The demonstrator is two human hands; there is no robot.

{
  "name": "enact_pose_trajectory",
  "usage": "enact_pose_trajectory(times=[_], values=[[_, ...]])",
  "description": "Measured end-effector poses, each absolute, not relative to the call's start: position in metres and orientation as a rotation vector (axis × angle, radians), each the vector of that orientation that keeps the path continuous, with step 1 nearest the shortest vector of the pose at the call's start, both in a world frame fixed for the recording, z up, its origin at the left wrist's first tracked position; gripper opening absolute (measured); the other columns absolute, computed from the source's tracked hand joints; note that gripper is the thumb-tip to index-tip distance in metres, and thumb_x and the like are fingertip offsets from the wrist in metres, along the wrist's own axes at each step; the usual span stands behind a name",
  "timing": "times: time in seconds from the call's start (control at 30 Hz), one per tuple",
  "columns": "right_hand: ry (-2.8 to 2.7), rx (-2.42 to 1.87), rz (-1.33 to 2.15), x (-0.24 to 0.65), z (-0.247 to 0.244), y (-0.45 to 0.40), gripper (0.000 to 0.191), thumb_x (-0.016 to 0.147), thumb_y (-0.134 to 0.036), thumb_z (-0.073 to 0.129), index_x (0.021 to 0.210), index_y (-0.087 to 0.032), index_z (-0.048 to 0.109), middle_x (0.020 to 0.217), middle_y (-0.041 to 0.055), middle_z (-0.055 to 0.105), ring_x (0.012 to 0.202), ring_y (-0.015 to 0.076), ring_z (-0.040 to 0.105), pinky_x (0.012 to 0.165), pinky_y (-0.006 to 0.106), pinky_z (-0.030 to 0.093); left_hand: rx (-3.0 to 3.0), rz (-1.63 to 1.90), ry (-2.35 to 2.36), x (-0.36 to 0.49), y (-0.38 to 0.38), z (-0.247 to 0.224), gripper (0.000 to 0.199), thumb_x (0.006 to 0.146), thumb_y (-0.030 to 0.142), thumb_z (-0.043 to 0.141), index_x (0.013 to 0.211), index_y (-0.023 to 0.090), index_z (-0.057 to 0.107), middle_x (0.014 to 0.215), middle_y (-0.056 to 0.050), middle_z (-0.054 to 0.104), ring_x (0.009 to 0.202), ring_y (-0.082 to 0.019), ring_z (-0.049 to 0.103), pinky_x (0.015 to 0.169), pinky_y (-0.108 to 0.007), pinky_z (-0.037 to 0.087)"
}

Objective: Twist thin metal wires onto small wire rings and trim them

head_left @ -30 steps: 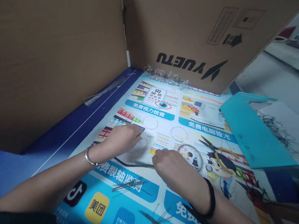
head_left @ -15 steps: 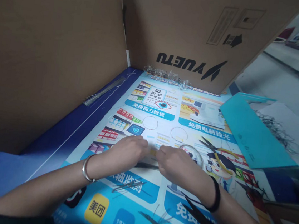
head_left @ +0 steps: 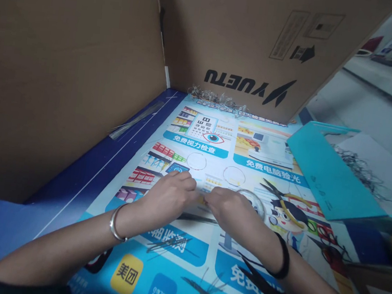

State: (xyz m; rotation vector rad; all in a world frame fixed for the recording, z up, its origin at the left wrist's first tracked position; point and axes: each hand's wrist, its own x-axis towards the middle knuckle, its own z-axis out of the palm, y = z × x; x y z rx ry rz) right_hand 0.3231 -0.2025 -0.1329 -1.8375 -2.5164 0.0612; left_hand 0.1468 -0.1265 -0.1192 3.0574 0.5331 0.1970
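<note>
Over the middle of the printed poster, my left hand (head_left: 176, 191) and my right hand (head_left: 225, 206) face each other with a small gap between them. Both have curled fingers pinched together; whatever they hold is too small and blurred to name. Beneath them lies a dark bundle of thin strands (head_left: 197, 218). Two thin wire rings (head_left: 196, 161) rest just beyond the hands, and a thicker coil of clear line (head_left: 262, 206) sits beside my right wrist. Closer to me are two loose bunches of short dark wires (head_left: 169, 244).
Cardboard panels (head_left: 65, 80) stand at the left and back, with a heap of clear tangled pieces (head_left: 219, 97) along the back one. Yellow-handled pliers (head_left: 287, 200), dark scissors (head_left: 268, 287) and red-handled cutters (head_left: 334, 257) lie right. A turquoise box (head_left: 334, 177) holds tangled wires (head_left: 359, 170).
My left hand has turned slightly and its knuckles have risen a little. My right hand has shifted slightly to the right. Both stay closed, and the things on the poster lie as before.
</note>
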Motion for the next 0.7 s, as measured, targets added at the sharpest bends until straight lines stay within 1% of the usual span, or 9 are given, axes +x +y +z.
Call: enact_pose_trajectory(times=[0.1,0.23,0.43,0.53,0.6,0.7], values=[[-2.502,-1.851,0.023,0.321,-0.133,-0.203,0.018,0.081,-0.005,0.047,0.076,-0.018,0.059,0.071,0.0031,0.059,0.066,0.0151,0.054,0.053,0.026,0.027,3.102,0.144,0.486,0.148,-0.129,-0.122,0.012,0.082,0.009,0.052,0.076,0.016,0.059,0.078,-0.005,0.057,0.078,-0.019,0.046,0.066,-0.032,0.036],[-2.503,-1.853,0.011,0.318,-0.137,-0.204,0.017,0.08,-0.006,0.05,0.073,-0.018,0.059,0.07,0.0034,0.059,0.07,0.0164,0.054,0.055,0.026,0.029,3.145,0.058,0.471,0.148,-0.133,-0.127,0.014,0.08,0.005,0.051,0.072,0.015,0.057,0.073,-0.005,0.055,0.072,-0.019,0.046,0.064,-0.032,0.036],[-2.428,-1.948,0.088,0.318,-0.137,-0.203,0.02,0.081,-0.006,0.046,0.076,-0.018,0.061,0.072,0.0036,0.06,0.066,0.0154,0.055,0.055,0.025,0.031,3.097,0.069,0.564,0.147,-0.132,-0.127,0.017,0.078,0.003,0.049,0.078,0.015,0.059,0.074,-0.005,0.057,0.07,-0.018,0.049,0.06,-0.03,0.038],[-2.296,-1.922,0.31,0.321,-0.133,-0.2,0.02,0.081,-0.008,0.046,0.077,-0.017,0.064,0.077,0.0042,0.064,0.071,0.0143,0.058,0.06,0.024,0.035,2.99,0.116,0.661,0.146,-0.127,-0.127,0.019,0.079,0.003,0.047,0.077,0.016,0.061,0.073,-0.005,0.058,0.067,-0.017,0.051,0.057,-0.028,0.038],[-2.118,-1.852,0.504,0.323,-0.133,-0.198,0.02,0.08,-0.01,0.047,0.075,-0.018,0.064,0.078,0.0022,0.065,0.074,0.0135,0.058,0.064,0.023,0.037,2.854,0.193,0.724,0.147,-0.122,-0.129,0.02,0.081,0.007,0.046,0.075,0.016,0.062,0.072,-0.004,0.059,0.066,-0.015,0.052,0.058,-0.027,0.039],[-1.769,-1.757,0.854,0.325,-0.136,-0.195,0.013,0.077,-0.016,0.051,0.072,-0.02,0.063,0.068,-0.0016,0.064,0.065,0.0121,0.058,0.06,0.023,0.041,2.52,0.366,0.785,0.148,-0.115,-0.131,0.019,0.082,0.012,0.048,0.077,0.018,0.065,0.075,-0.002,0.063,0.071,-0.014,0.056,0.066,-0.026,0.043]])
